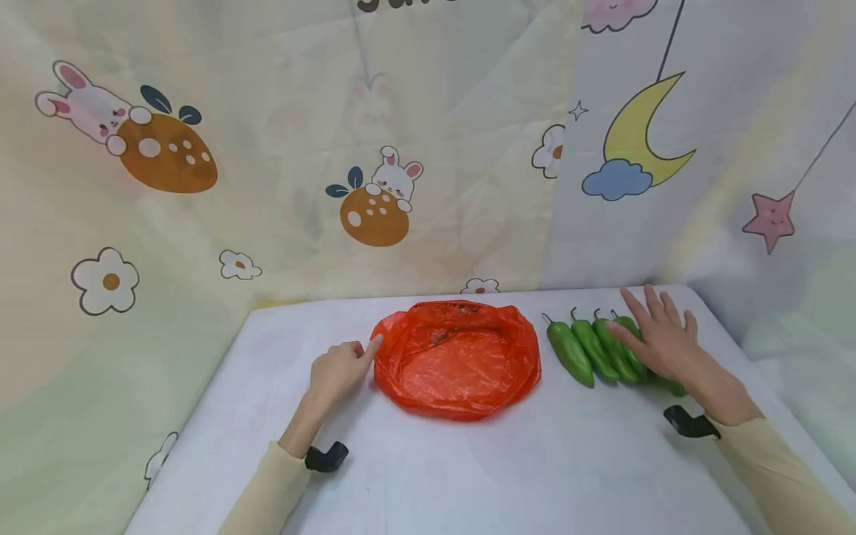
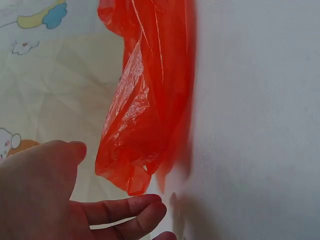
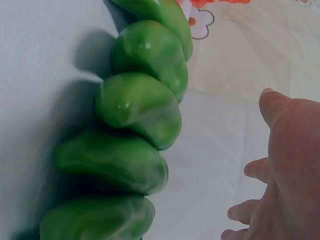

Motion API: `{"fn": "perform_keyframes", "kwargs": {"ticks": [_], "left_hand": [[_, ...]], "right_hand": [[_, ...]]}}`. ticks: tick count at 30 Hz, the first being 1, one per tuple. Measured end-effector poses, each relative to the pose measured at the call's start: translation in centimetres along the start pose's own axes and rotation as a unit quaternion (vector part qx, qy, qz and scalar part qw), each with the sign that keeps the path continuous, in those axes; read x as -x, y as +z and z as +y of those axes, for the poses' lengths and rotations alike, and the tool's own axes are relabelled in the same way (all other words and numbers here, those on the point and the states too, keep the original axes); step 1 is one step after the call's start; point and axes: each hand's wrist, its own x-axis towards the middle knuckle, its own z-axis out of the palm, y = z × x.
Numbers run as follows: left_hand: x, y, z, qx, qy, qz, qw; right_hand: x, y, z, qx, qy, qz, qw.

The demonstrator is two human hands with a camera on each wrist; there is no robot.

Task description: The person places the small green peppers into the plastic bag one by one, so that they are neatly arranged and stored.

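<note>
A person's left hand (image 1: 337,369) reaches to the near side of a red plastic bag (image 1: 461,405), thumb and fingers parted with the film's edge between them; whether skin meets plastic cannot be told for certain. The right hand (image 1: 665,342), fingers spread wide and holding nothing, hovers over the far end of a row of green peppers (image 1: 594,351); the right wrist view shows a gap between palm and pods. Five peppers lie side by side, packed close, most stems pointing away from the person, just to the right of the bag. The bag rests near the middle of the worktop (image 1: 428,475), its crinkled mouth gaping upward. Pale sleeves (image 1: 264,490) and black wrist mounts (image 1: 328,457) frame the reach, before a cloth backdrop (image 1: 461,171) printed with a yellow moon (image 1: 628,130) and a pink star (image 1: 769,221).

The step in hand appears to be taking up a pepper while the bag is steadied. It would go best with the fingers brought down around one pod's middle, so that its close neighbours do not roll along, while the left hand pinches the rim lightly: film this thin could slide or fold inward if pushed.
</note>
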Motion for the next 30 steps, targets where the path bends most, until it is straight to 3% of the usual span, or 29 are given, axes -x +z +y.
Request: {"fn": "perform_keyframes", "kwargs": {"ticks": [11, 30], "left_hand": [[0.3, 0.6, 0.5, 0.009, 0.031, 0.035, 0.9988], [0.4, 0.7, 1.0, 0.055, 0.027, 0.026, 0.9978]], "right_hand": [[0.8, -0.8, 0.9, 0.016, -0.01, -0.03, 0.9994], [1.5, -3.1, 3.4, 0.048, -0.025, -0.075, 0.9957]]}}
